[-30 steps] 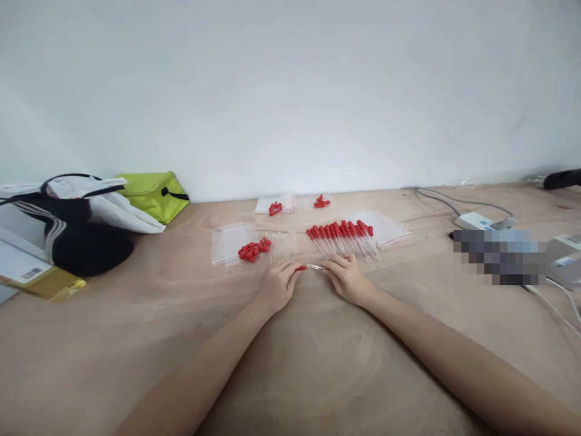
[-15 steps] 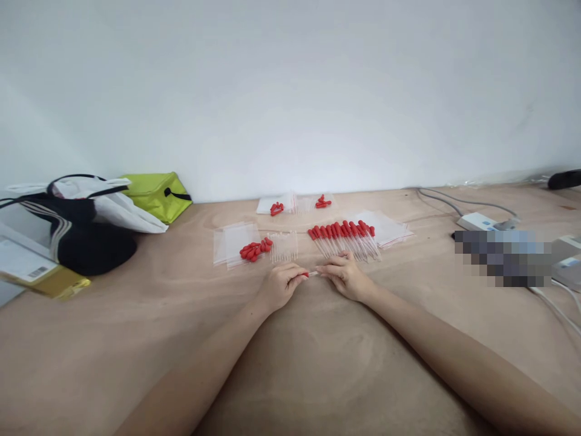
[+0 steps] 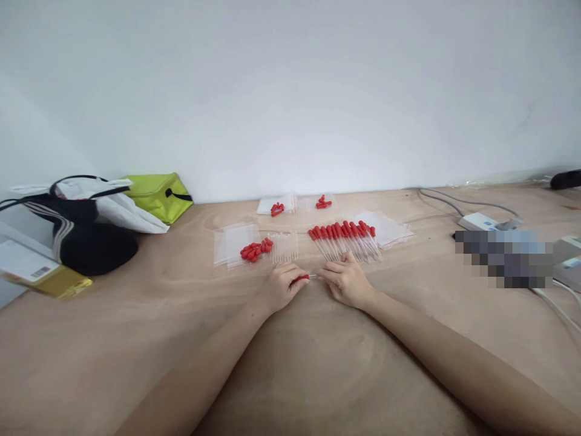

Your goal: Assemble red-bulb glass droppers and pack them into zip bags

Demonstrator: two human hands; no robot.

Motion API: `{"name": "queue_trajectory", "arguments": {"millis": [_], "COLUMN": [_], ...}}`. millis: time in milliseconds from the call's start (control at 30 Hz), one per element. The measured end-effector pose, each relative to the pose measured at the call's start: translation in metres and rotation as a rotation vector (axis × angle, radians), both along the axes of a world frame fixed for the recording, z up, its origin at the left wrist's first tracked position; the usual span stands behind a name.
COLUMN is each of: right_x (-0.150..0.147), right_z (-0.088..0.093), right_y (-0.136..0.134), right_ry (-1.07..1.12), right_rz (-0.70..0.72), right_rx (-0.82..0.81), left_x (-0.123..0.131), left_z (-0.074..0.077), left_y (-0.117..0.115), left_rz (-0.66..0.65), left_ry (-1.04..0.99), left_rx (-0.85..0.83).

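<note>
My left hand [image 3: 280,287] pinches a small red rubber bulb [image 3: 301,278], and my right hand [image 3: 345,280] pinches a thin clear glass tube [image 3: 314,277] whose end meets the bulb. Both hands rest low over the wooden table [image 3: 318,363]. Just beyond my right hand lies a row of several finished droppers with red bulbs [image 3: 344,236]. Beyond my left hand lie a pile of loose red bulbs [image 3: 255,249] and a bunch of bare clear tubes [image 3: 284,247].
Clear zip bags [image 3: 233,241] lie left of the bulbs, more [image 3: 388,228] under the droppers, and two small filled bags [image 3: 295,204] by the wall. A black-and-white bag [image 3: 82,227], a green pouch [image 3: 157,195] and a yellow box [image 3: 40,275] sit left. Cables and power adapters [image 3: 483,221] lie right.
My hands drew slightly closer together and toward me; the gap of bare tube between them has shrunk, with the red bulb now farther onto the tube end.
</note>
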State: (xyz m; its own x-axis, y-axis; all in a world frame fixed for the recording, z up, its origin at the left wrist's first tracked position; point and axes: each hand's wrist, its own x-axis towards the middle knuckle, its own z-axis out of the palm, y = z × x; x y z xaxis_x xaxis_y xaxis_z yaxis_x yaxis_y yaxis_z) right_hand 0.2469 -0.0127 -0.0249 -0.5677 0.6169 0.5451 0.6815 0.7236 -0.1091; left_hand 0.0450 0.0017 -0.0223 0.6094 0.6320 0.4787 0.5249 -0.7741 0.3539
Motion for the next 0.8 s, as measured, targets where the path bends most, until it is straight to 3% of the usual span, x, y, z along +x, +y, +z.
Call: {"name": "queue_trajectory", "arguments": {"millis": [200, 800], "right_x": [0.008, -0.001], "right_z": [0.001, -0.006], "right_y": [0.005, 0.002], "right_ry": [0.128, 0.165], "right_rz": [-0.015, 0.027], "right_rx": [-0.090, -0.168], "left_x": [-0.001, 0.000], "left_z": [0.006, 0.003], "left_y": [0.001, -0.002], "left_rz": [0.021, -0.037], "left_ry": [-0.047, 0.009], "left_rx": [-0.021, 0.045]}}
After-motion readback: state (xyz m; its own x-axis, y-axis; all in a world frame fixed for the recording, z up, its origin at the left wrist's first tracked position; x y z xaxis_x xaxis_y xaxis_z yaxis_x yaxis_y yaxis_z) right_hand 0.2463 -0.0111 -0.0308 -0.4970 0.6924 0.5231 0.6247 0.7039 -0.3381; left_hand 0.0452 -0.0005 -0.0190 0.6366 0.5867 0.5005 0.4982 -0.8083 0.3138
